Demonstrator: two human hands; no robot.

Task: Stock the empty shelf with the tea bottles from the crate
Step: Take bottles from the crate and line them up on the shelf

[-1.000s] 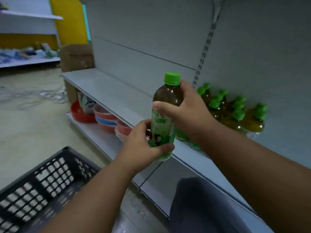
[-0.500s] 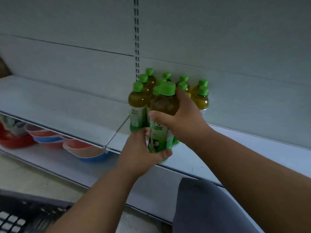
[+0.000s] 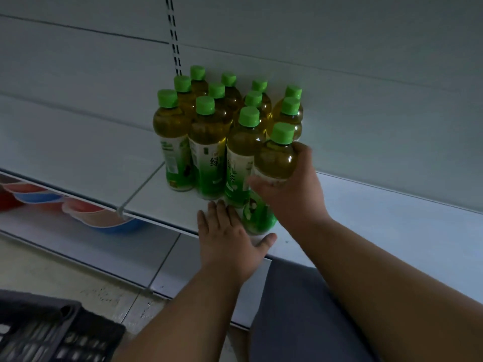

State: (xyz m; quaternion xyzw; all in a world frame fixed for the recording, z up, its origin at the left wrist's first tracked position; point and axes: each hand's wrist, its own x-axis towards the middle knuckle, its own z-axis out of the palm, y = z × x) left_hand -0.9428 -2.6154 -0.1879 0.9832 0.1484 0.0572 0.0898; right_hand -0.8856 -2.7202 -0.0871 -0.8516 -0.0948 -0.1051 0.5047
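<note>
Far left, under the shelf (image 3: 78, 163): stacked bowls (image 3: 104, 218); crate (image 3: 52, 333) corner at bottom left. Mid-shelf, against the back panel: group of green-capped bottles (image 3: 206, 150), upright, packed close. Left hand (image 3: 230, 236) spread flat, fingers straight, at the shelf's front edge beside the newest bottle's base. Right hand (image 3: 290, 189) wrapped round the bottle (image 3: 274, 168) at its waist, base on or just above the shelf (contact not clear), at the group's front right. Probably full, so fairly heavy; smooth plastic, likely slippery on the label, a little squeezable. Best held mid-body, below the shoulder.
</note>
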